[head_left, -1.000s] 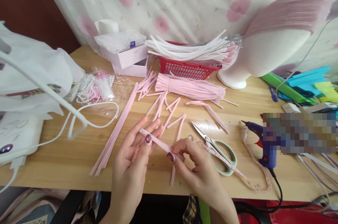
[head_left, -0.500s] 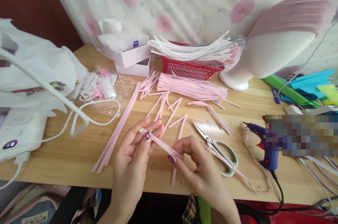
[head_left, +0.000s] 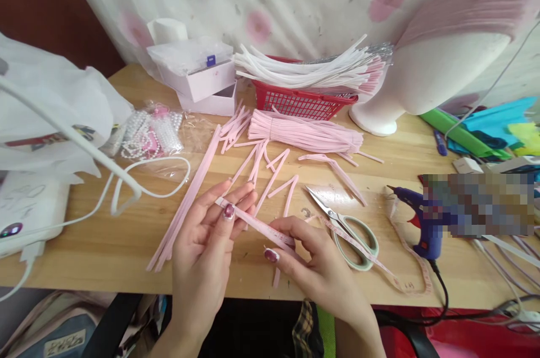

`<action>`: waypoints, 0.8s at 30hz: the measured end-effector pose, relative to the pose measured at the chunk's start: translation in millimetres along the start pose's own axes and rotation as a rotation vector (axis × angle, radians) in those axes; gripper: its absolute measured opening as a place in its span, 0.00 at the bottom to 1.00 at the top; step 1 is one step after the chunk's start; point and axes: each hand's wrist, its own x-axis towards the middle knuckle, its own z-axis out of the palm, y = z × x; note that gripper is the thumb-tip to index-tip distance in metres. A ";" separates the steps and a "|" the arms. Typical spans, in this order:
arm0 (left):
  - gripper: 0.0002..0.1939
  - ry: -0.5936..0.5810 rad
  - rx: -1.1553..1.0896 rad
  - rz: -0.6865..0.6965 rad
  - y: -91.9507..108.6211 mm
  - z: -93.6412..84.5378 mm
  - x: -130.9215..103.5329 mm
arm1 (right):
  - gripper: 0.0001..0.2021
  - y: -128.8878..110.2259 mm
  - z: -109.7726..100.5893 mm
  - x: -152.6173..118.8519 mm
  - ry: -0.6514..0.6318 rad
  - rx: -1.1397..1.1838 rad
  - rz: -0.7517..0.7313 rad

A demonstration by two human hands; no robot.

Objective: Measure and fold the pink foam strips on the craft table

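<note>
A pink measuring tape (head_left: 264, 228) is stretched between my two hands above the front of the wooden table. My left hand (head_left: 211, 245) pinches its white end between thumb and fingers. Around the tape farther along, my right hand (head_left: 314, 265) is closed with thumb and fingers. Whether a pink strip lies against the tape is hard to tell. Past my right hand the tape runs over the green-handled scissors (head_left: 356, 243) and curls on the table. Bent pink strips (head_left: 289, 195) lie just beyond my hands.
A pink bundle (head_left: 304, 132) lies before a red basket (head_left: 295, 102) of white stems. Long pink strips (head_left: 189, 195) and bagged beads (head_left: 154, 133) are left. A blue glue gun (head_left: 426, 223) and white mannequin head (head_left: 447, 74) are right.
The view has shifted slightly. My hands have moved a little apart, and a longer stretch of tape shows between them. Both still hold it.
</note>
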 end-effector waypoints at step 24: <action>0.13 -0.020 -0.113 -0.086 2.0 -3.6 13.6 | 0.07 -2.4 1.7 3.1 -0.006 0.100 0.006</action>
